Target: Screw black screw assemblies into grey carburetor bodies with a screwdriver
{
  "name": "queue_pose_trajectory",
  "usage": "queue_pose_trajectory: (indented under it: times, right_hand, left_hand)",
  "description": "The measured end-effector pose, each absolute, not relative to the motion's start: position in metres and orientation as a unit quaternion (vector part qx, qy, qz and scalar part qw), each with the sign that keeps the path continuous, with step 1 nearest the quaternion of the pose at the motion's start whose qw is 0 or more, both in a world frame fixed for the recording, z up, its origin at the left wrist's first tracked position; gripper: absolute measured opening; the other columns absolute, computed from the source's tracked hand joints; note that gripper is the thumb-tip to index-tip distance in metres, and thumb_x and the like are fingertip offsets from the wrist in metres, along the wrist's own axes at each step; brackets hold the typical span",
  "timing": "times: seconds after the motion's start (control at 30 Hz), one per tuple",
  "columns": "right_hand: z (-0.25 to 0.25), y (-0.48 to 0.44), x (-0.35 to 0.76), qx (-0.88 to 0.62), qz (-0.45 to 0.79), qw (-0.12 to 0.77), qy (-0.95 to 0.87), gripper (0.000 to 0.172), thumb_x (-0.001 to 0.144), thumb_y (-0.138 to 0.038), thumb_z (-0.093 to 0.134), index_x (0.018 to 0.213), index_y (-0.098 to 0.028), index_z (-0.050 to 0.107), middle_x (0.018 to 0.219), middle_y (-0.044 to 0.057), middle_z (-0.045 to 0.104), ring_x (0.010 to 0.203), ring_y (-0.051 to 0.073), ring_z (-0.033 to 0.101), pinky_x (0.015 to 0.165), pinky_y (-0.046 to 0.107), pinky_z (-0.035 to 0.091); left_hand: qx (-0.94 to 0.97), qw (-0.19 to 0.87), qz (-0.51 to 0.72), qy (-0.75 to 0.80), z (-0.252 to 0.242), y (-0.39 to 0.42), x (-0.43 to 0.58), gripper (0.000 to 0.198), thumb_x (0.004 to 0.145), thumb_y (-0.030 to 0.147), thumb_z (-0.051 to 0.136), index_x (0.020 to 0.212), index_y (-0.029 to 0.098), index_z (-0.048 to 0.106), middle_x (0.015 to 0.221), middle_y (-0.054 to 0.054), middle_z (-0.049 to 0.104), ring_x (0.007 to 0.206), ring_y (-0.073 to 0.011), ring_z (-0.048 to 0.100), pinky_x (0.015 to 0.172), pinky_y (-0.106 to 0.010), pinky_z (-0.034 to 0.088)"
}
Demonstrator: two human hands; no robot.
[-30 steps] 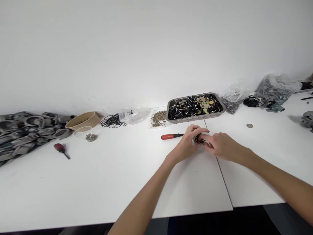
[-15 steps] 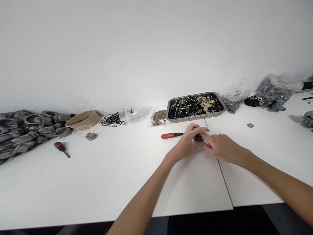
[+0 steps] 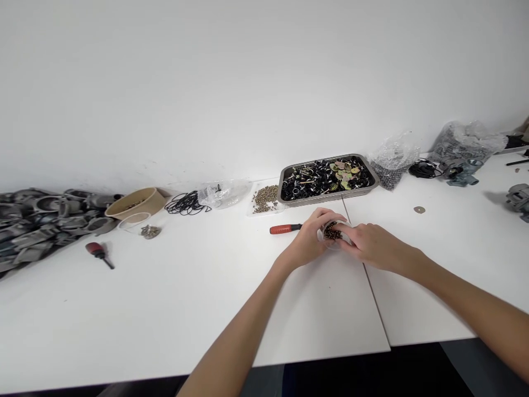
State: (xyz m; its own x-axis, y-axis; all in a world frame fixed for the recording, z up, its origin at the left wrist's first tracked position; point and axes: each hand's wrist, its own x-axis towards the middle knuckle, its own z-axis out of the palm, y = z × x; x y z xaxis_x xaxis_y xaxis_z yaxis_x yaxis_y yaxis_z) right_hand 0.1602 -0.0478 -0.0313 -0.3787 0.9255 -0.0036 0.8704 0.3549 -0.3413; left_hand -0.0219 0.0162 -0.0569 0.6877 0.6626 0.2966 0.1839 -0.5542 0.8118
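Note:
My left hand (image 3: 309,238) is wrapped around a small clear plastic cup (image 3: 329,246), tilted so its mouth faces me. Small brass-coloured and dark parts, probably screws, lie inside the cup as a heap (image 3: 332,230). Reaching in from the right, my right hand (image 3: 374,245) has its index finger over the heap and its thumb lower, at the rim. Whatever its fingertips pinch is too small to make out. Just left of my left hand lies a red-handled screwdriver (image 3: 281,229), its tip hidden behind that hand.
A metal tray (image 3: 330,197) of black and yellowish parts stands by the wall, beside brass pieces (image 3: 265,198) on a clear lid. Grey castings (image 3: 49,220), a beige bowl (image 3: 138,205) and another screwdriver (image 3: 99,253) are left. Bagged parts (image 3: 390,165) and a flat disc (image 3: 419,209) lie right.
The cup's mouth has come further into view as my left fingers shifted back. My right index finger now reaches further over the contents. The whole view has shifted slightly.

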Motion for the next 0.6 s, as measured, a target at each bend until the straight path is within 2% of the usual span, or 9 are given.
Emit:
queue_pose_trajectory:
  times: [0.2, 0.47, 0.6]
  right_hand:
    - [-0.0316, -0.0472, 0.1608, -0.542, 0.141, 0.1, -0.822, 0.029, 0.098, -0.033, 0.04, 0.116, -0.02, 0.058, 0.055, -0.003, 0.049, 0.043, 0.01, 0.04, 0.047, 0.024, 0.022]
    - [-0.0286, -0.0479, 0.1596, -0.543, 0.14, 0.103, -0.822, 0.028, 0.098, -0.032, 0.039, 0.111, -0.022, 0.062, 0.055, -0.003, 0.05, 0.043, 0.01, 0.037, 0.048, 0.025, 0.022]
    - [-0.0288, -0.0484, 0.159, -0.545, 0.13, 0.094, -0.823, 0.031, 0.099, -0.032, 0.037, 0.117, -0.021, 0.059, 0.053, -0.004, 0.046, 0.041, 0.01, 0.033, 0.048, 0.025, 0.022]
  left_hand:
    - [0.826, 0.398, 0.311, 0.251, -0.0576, 0.018, -0.0226, 0.046, 0.075, 0.004, 0.063, 0.114, 0.028, 0.059, 0.114, -0.006, 0.052, 0.102, -0.0203, 0.054, 0.081, -0.036, 0.053]
    - [0.824, 0.402, 0.307, 0.255, -0.0545, 0.0174, -0.0228, 0.041, 0.078, 0.008, 0.063, 0.114, 0.028, 0.06, 0.113, -0.006, 0.053, 0.101, -0.0199, 0.055, 0.083, -0.037, 0.052]
    - [0.825, 0.399, 0.31, 0.254, -0.0555, 0.0178, -0.0232, 0.041, 0.079, 0.009, 0.063, 0.115, 0.029, 0.06, 0.114, -0.007, 0.053, 0.101, -0.0201, 0.055, 0.082, -0.036, 0.052]
